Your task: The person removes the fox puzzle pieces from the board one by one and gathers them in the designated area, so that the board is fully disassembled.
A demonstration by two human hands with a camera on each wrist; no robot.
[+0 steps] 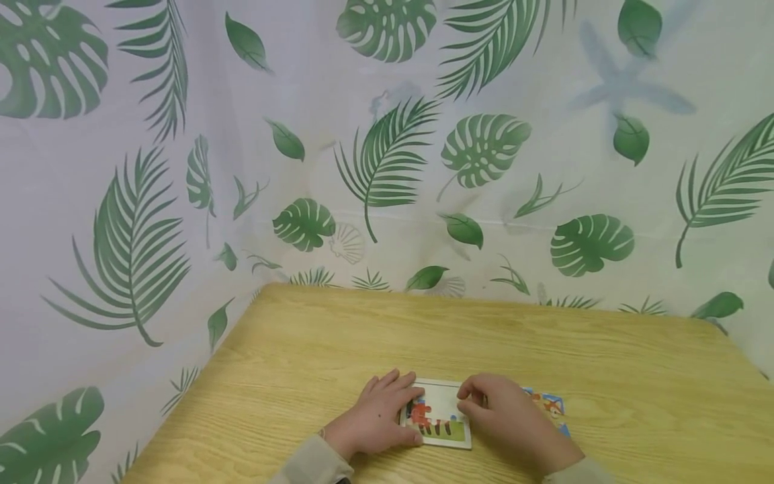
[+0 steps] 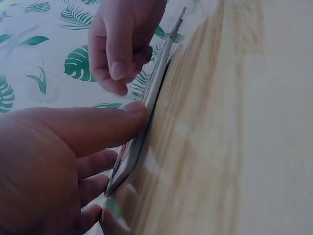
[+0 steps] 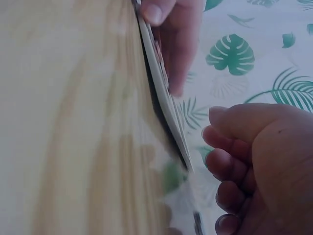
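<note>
A small jigsaw puzzle in a white-framed tray [image 1: 439, 444] lies on the wooden table. Joined red, striped and green pieces [image 1: 444, 429] fill its left side and lower part; bare white backing shows at the upper right. My left hand [image 1: 381, 413] rests over the tray's left side with fingers spread, its thumb at the tray's edge in the left wrist view. Above the tray's right edge is my right hand [image 1: 504, 413], its fingers loosely bent and nothing visible between them. In the right wrist view, that hand's thumb [image 3: 244, 120] lies close to its forefinger.
Loose, colourful puzzle pieces [image 1: 551, 405] with blue edges lie right of the tray, partly hidden behind my right hand. The wooden table [image 1: 290, 349] stretches back to a white cloth [image 1: 411, 262] printed with green leaves, which also hangs along the left side.
</note>
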